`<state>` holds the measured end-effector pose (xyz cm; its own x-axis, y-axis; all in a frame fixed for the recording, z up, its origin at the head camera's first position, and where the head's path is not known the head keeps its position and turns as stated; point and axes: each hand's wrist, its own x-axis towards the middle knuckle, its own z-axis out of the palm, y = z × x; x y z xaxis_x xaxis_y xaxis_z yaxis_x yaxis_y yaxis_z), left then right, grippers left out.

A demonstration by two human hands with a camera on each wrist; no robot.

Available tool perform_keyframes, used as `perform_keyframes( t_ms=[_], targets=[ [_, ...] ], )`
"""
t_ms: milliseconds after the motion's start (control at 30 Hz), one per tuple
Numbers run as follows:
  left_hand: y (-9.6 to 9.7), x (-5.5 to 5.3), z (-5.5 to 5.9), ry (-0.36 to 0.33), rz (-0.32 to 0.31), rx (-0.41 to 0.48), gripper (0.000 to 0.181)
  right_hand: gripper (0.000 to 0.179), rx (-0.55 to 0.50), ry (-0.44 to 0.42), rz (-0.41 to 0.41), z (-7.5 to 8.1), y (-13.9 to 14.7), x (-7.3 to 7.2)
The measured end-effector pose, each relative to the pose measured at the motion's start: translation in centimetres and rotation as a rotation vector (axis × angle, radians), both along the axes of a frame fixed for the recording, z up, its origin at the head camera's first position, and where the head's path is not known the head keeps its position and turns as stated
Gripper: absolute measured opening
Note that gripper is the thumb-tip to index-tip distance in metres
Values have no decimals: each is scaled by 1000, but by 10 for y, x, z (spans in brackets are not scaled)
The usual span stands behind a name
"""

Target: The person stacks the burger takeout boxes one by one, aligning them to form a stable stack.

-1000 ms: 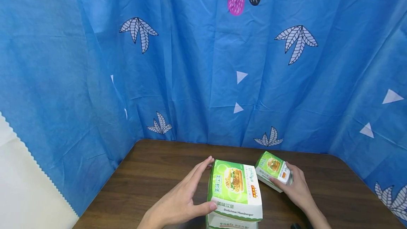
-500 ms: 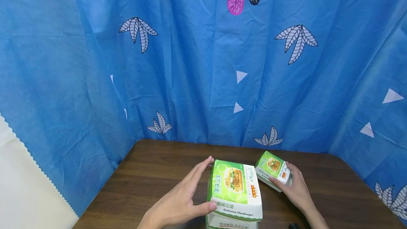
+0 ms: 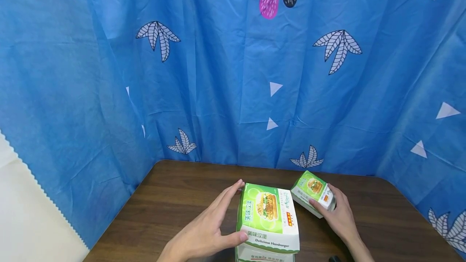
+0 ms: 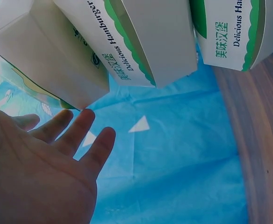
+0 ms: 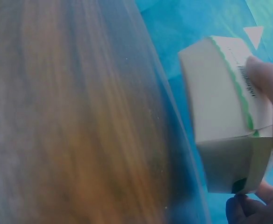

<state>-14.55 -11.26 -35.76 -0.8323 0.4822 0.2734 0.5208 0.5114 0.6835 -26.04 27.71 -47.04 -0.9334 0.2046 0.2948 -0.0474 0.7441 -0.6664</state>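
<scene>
A green-and-white hamburger box (image 3: 267, 213) tops a stack of boxes at the front middle of the table, with a second box (image 3: 263, 254) partly showing under it. My left hand (image 3: 209, 225) is beside the stack, fingers straight and spread, thumb tip at the top box's near left corner. In the left wrist view the fingertips come right up to the edge of a box (image 4: 52, 56). Farther back on the right, my right hand (image 3: 340, 215) grips a matching hamburger box (image 3: 309, 191) between thumb and fingers. The right wrist view shows this box (image 5: 220, 93) tilted, thumb on its printed side.
The dark wooden table (image 3: 164, 197) extends to the left and right of the stack. Behind it hangs a blue patterned curtain (image 3: 225, 92). White cloth (image 3: 32, 213) fills the lower left corner. A small black object (image 3: 334, 258) shows at the bottom edge near the right forearm.
The box in my right hand has shifted and turned slightly, its far corner now a little higher in the head view. My left hand and the stack have stayed put.
</scene>
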Motion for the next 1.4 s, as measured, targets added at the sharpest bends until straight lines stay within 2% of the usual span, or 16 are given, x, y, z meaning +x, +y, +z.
perform_keyframes(
  t_ms=[300,533,800,1033,1400],
  targets=[
    [-1,0,0,11,2,4,90,101,-9,49,-9,8,-4,-1],
    [-1,0,0,-7,7,4,91,100,-41,76,-39,15,-8,4],
    [0,0,-1,3,-2,7,90,99,-80,93,-78,29,-14,8],
    [0,-1,-1,18,-11,9,90,97,-97,153,-86,40,-18,10],
    [0,-1,0,-9,-13,16,90,91,-132,271,-84,57,-24,18]
  ],
)
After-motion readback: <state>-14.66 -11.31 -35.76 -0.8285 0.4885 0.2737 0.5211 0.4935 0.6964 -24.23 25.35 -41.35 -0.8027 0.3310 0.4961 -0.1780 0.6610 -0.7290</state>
